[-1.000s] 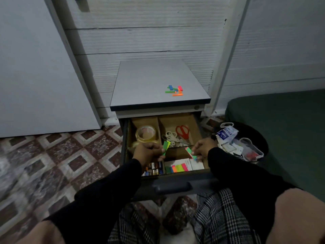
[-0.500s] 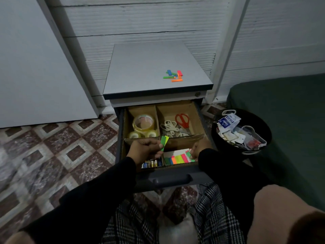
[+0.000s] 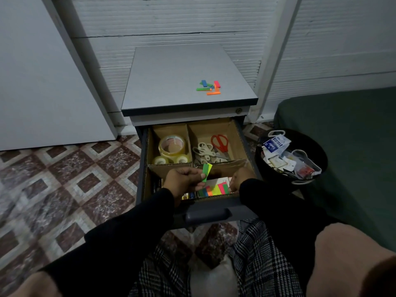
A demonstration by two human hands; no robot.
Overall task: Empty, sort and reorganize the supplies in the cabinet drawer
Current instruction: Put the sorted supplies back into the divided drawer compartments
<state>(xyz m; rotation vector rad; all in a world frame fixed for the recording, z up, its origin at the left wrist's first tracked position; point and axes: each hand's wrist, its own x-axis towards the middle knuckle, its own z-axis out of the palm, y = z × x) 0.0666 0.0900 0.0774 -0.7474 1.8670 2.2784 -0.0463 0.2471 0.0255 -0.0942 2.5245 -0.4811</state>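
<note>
I see the open drawer (image 3: 194,202) below the cabinet top. Over its front compartment my left hand (image 3: 184,179) pinches green sticky flags (image 3: 206,173), long axis upright, tips toward the scissors. My right hand (image 3: 241,179) reaches inside; its grip is hidden, I cannot tell.

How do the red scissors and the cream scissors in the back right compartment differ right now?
The red scissors are a single pair with bright red handles; the cream scissors look like several pale pairs piled together. The red scissors lie nearer the compartment's back and right; the cream scissors sit left and nearer the front divider. Both share the same cardboard compartment of the drawer, lying flat and untouched.
</note>
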